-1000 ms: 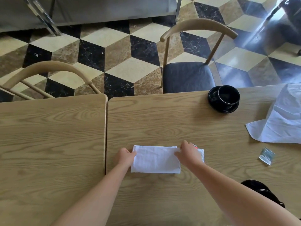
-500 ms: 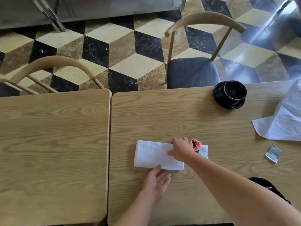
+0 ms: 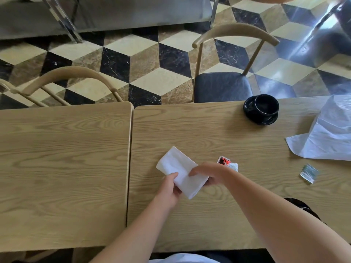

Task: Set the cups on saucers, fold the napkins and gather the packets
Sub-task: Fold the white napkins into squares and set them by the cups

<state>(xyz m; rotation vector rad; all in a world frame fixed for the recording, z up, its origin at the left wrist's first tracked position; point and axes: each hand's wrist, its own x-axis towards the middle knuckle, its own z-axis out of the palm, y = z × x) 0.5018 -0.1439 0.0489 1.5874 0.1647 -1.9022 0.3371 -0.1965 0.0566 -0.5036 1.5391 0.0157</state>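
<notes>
A folded white napkin (image 3: 179,168) is lifted off the wooden table (image 3: 218,137), turned diagonally. My left hand (image 3: 171,188) grips its near edge from below and my right hand (image 3: 207,172) pinches its right side. Just behind my right hand lies a red and white packet (image 3: 227,162). A silvery green packet (image 3: 309,173) lies further right. A black cup (image 3: 266,104) sits on a black saucer (image 3: 260,119) at the far edge. An unfolded white napkin (image 3: 328,137) is spread at the right. Another black dish (image 3: 302,205) peeks out behind my right forearm.
A second wooden table (image 3: 62,168) abuts on the left, with a narrow gap between the two. Two wooden chairs (image 3: 224,84) stand on the far side over a chequered floor. A metal counter runs along the back.
The napkin has been picked up from the table and rotated to a diagonal. My left hand moved from the table up onto the napkin's near edge; the red packet is now uncovered.
</notes>
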